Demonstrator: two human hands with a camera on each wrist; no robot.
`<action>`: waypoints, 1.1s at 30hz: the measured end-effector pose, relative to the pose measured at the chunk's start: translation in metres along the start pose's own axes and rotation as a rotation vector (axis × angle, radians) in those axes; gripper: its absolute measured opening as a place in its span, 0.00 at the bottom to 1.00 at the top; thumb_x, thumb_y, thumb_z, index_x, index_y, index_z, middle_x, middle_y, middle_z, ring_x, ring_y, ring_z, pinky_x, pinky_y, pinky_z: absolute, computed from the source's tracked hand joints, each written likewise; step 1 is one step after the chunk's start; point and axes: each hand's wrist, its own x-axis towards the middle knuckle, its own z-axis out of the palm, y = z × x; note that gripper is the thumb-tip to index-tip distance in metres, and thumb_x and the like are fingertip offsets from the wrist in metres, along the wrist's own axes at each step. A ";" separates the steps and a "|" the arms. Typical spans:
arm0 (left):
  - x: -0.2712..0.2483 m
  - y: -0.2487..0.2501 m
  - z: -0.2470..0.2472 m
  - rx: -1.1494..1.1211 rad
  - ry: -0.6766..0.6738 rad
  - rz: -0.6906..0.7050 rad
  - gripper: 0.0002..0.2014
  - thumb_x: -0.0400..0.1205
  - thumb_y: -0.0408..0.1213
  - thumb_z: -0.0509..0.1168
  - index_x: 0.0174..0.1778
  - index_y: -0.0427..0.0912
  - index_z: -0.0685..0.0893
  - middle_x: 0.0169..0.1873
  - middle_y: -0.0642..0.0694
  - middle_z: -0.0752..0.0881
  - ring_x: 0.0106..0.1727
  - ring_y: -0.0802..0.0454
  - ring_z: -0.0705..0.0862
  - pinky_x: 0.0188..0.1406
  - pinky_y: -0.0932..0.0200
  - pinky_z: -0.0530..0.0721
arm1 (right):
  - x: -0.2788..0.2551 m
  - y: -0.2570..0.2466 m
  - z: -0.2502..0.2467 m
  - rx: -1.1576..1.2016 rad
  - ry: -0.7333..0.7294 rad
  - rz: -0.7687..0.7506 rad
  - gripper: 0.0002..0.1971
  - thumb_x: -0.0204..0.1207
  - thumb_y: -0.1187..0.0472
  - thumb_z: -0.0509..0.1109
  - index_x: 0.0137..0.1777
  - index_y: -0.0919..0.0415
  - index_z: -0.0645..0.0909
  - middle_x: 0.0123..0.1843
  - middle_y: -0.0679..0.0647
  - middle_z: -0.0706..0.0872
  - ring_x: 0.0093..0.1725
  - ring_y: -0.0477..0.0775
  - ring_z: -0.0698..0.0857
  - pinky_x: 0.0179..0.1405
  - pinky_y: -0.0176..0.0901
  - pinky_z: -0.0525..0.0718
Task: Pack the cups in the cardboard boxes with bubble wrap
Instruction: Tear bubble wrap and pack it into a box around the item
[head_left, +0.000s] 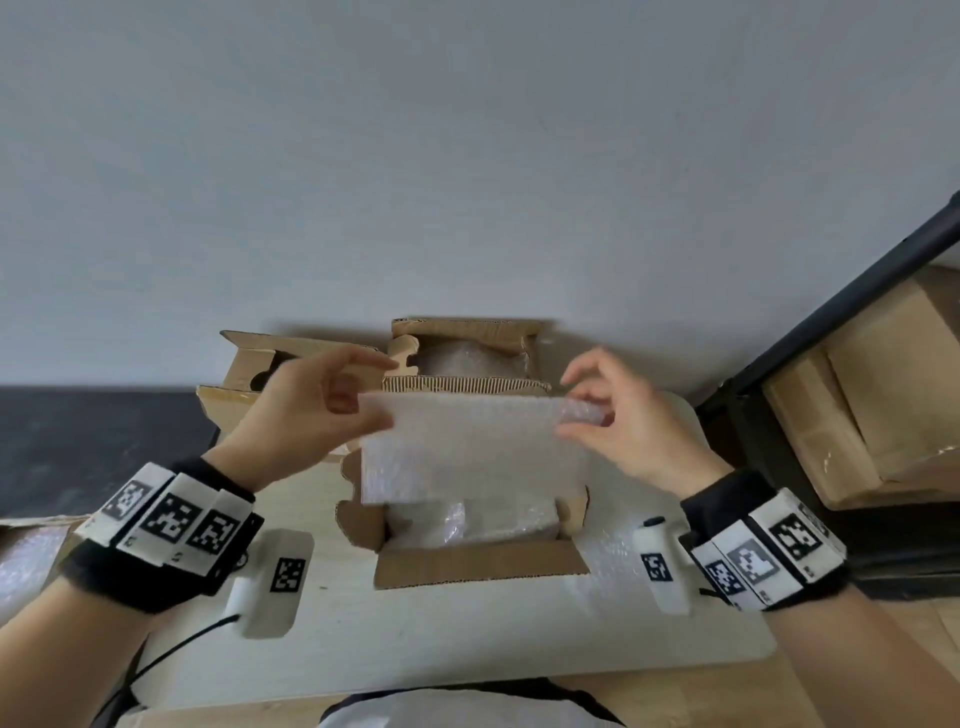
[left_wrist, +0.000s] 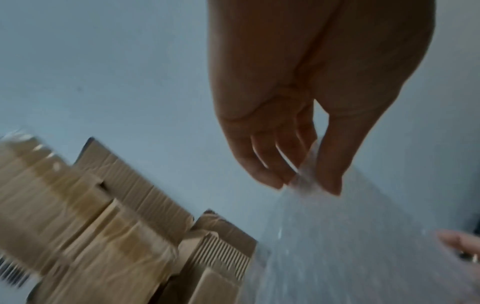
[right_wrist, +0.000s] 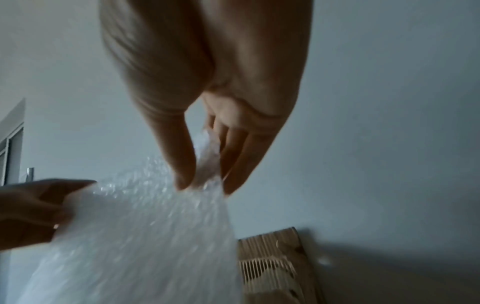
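A sheet of bubble wrap (head_left: 470, 447) is held up flat by both top corners, right above the open cardboard box (head_left: 478, 564) sitting nearest on the pale table (head_left: 467, 639). The left corner is pinched by the left hand (head_left: 306, 410) between thumb and fingertips (left_wrist: 272, 176), and the right corner, a bit bunched up, is pinched the same way by the right hand (head_left: 623, 415), which is pretty clear in the right wrist view too. Inside that near box something already wrapped in bubble wrap (head_left: 472, 519) can be seen, but whether it's a cup can't be told through the plastic. A second open box (head_left: 467, 343) is parked just behind against the wall, also stuffed with bubble wrap, and a third box (head_left: 244, 374) is beside it to the left, partly hidden by the left hand. More bubble wrap (head_left: 602, 561) is spread on the table at the near box's right side. Stacked cartons (head_left: 857, 405) are sitting off to the far right.
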 end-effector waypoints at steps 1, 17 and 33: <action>0.001 0.002 0.000 0.028 0.063 0.090 0.14 0.70 0.25 0.76 0.43 0.49 0.88 0.36 0.48 0.89 0.37 0.59 0.87 0.44 0.68 0.84 | 0.001 -0.003 -0.002 -0.028 0.103 -0.056 0.16 0.70 0.65 0.78 0.52 0.50 0.76 0.43 0.43 0.87 0.45 0.34 0.85 0.43 0.20 0.77; -0.043 -0.068 0.056 0.965 -0.466 0.393 0.18 0.47 0.33 0.86 0.24 0.53 0.86 0.45 0.49 0.91 0.45 0.51 0.90 0.49 0.48 0.88 | -0.048 0.039 0.081 -0.974 -0.328 -0.340 0.12 0.56 0.67 0.83 0.38 0.58 0.86 0.36 0.51 0.88 0.33 0.49 0.87 0.26 0.38 0.84; -0.023 -0.082 0.087 1.039 -0.510 0.093 0.29 0.77 0.50 0.69 0.73 0.50 0.70 0.73 0.46 0.71 0.67 0.46 0.77 0.62 0.51 0.78 | -0.003 0.047 0.083 -0.679 -0.710 0.120 0.35 0.73 0.52 0.74 0.78 0.54 0.64 0.74 0.57 0.71 0.65 0.61 0.79 0.57 0.53 0.81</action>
